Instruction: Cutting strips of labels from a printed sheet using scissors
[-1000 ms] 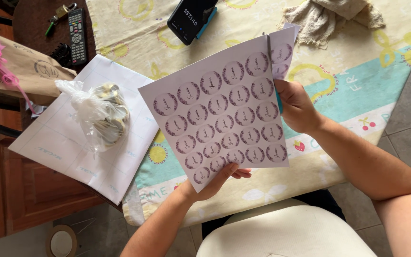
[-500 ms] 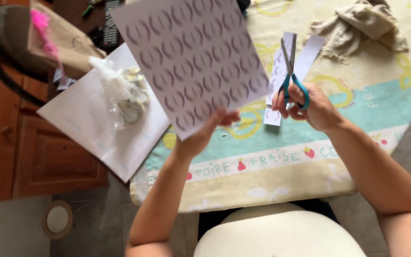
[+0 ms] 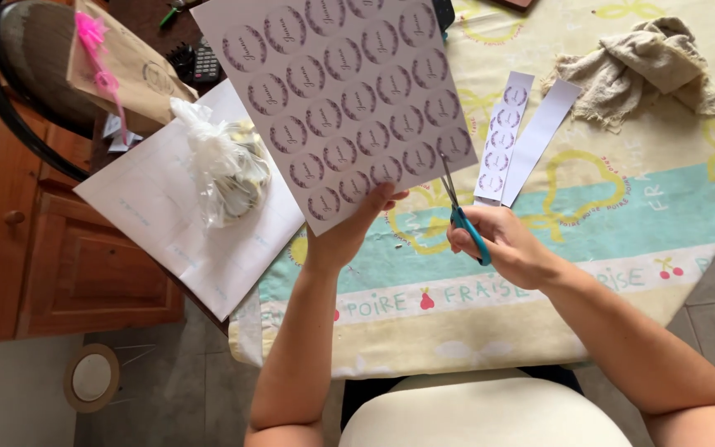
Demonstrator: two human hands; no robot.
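Note:
My left hand (image 3: 347, 230) holds up a white sheet (image 3: 341, 91) printed with several rows of round purple-wreath labels, gripping its lower edge. My right hand (image 3: 502, 244) grips blue-handled scissors (image 3: 459, 213), whose blades point up and touch the sheet's lower right edge. Two cut strips lie on the tablecloth beyond the scissors: one with round labels (image 3: 502, 136) and one blank white strip (image 3: 539, 141).
A clear plastic bag (image 3: 225, 161) lies on a large white sheet (image 3: 167, 223) at the left table edge. A crumpled beige cloth (image 3: 643, 66) sits far right. A brown paper bag with pink ribbon (image 3: 122, 70), a remote (image 3: 204, 62) and a wooden cabinet (image 3: 59, 265) are left.
The label sheet has come lower and steadied. My right hand moved left and down with the scissors, bringing the blades to the sheet's lower right edge; the cut strips now lie on the table.

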